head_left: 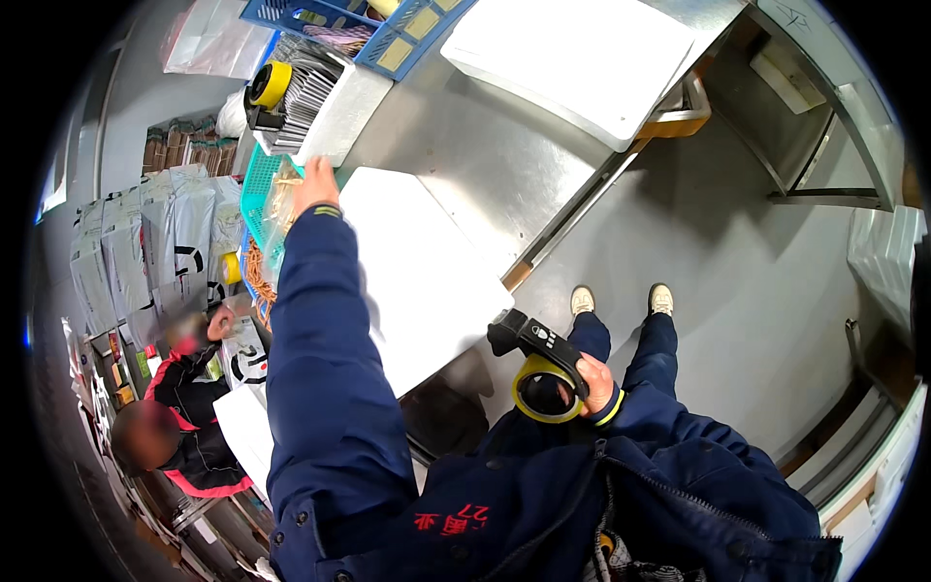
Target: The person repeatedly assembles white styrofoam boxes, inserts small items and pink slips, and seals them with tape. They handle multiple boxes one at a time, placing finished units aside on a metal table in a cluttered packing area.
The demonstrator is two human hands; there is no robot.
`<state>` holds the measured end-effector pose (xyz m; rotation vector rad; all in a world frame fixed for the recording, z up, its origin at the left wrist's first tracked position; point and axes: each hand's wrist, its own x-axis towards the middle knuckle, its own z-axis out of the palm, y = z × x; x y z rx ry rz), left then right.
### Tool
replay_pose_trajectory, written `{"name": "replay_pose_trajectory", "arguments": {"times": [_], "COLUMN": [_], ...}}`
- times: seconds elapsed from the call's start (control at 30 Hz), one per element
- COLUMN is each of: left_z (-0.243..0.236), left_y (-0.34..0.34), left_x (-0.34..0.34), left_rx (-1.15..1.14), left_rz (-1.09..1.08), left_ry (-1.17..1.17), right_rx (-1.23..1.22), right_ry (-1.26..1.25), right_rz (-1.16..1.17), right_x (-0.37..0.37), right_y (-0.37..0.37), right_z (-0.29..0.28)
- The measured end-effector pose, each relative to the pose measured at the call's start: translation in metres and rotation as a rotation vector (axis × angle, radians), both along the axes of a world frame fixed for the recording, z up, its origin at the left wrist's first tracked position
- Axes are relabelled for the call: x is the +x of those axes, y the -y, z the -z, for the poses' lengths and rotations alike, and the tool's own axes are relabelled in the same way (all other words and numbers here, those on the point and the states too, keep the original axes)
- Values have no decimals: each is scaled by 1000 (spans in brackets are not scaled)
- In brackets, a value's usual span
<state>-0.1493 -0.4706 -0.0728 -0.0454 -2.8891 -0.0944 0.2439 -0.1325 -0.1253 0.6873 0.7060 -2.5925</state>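
My right hand (595, 384) is wrapped round the black handle of a tape dispenser (539, 339). A roll of yellow tape (547, 390) sits on it, above my lap. My left arm stretches forward along the left side of a large white foam box or lid (427, 272) lying on the steel table. Beyond its far left corner, my left hand (317, 184) has its fingers extended beside a white foam container (339, 121) packed with flat black-and-white pieces. The fingertips are partly hidden, and I cannot tell whether they touch it. A teal basket (257, 189) with a clear plastic bag is nearby.
The steel table (465, 136) bears another white foam box (572, 58) and a blue crate (407, 39). A second yellow tape roll (271, 84) rests on the packed container. At left, a person in black and red (199, 422) works near stacked grey-white packages (145, 242).
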Motion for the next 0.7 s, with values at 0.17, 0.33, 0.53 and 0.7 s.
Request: {"name": "replay_pose_trajectory", "arguments": {"times": [0.17, 0.33, 0.53, 0.7], "left_z": [-27, -17, -20, -30], "left_y": [18, 31, 8, -64], "left_x": [83, 116, 170, 203], "left_rx": [-79, -34, -208, -152], "left_rz": [-202, -358, -684, -322], "left_ry": [225, 163, 413, 110], "right_rx": [-172, -234, 184, -315], "right_ry": [13, -64, -79, 28], "right_rz": [42, -29, 200, -171], "right_x": [-7, -10, -130, -294], "right_y": [-2, -2, -2, -33], "right_z": [4, -1, -11, -26]}}
